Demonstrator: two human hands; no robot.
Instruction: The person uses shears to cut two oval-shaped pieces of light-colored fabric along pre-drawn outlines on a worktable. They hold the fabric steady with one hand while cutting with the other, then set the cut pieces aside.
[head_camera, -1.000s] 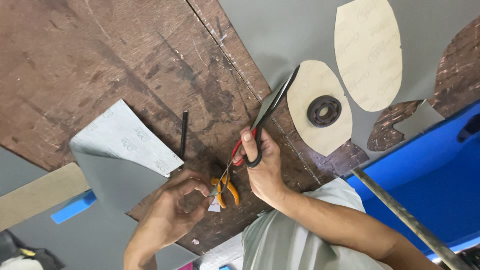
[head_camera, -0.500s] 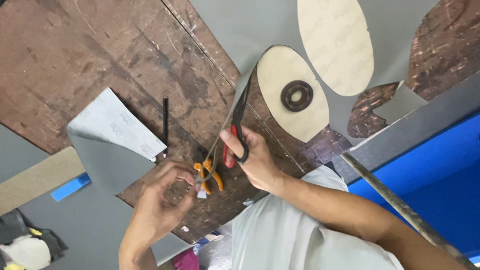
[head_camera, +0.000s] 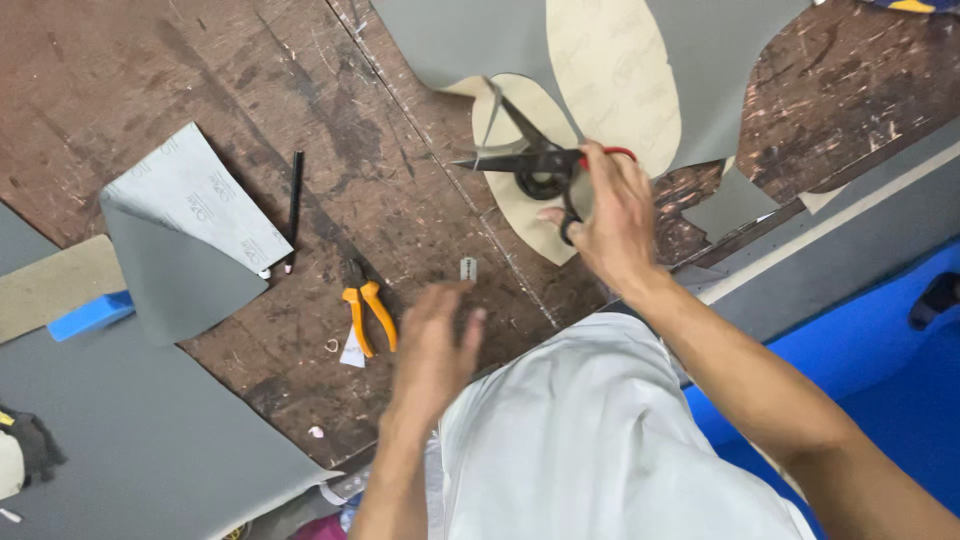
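1. With your fingers through the loops, your right hand (head_camera: 610, 215) keeps a closed grip on the scissors (head_camera: 530, 160); the blades stand open, tips pointing toward the far edge of the worktop (head_camera: 200, 80), so the cutting end faces away from your body.
2. The scissors hang over the tan oval piece (head_camera: 510, 200) and the dark ring (head_camera: 542, 185) lying on it, near the far right part of the worktop, where the grey sheet (head_camera: 470, 40) and a larger tan oval (head_camera: 610, 80) are spread flat.
3. Your left hand (head_camera: 435, 345) is empty, fingers loosely spread, hovering over the near edge; it is blurred, so I cannot tell whether it touches the wood.
4. Just left of that hand lie the orange pliers (head_camera: 368, 315), handles toward you, within easy reach, with a small white scrap (head_camera: 352, 350) touching them.
5. A small metal blade (head_camera: 468, 268) lies just beyond your left fingertips.
6. The black pencil (head_camera: 294, 210) rests beside the folded grey sheet (head_camera: 190, 240) toward the left edge, apart from the cutting area.
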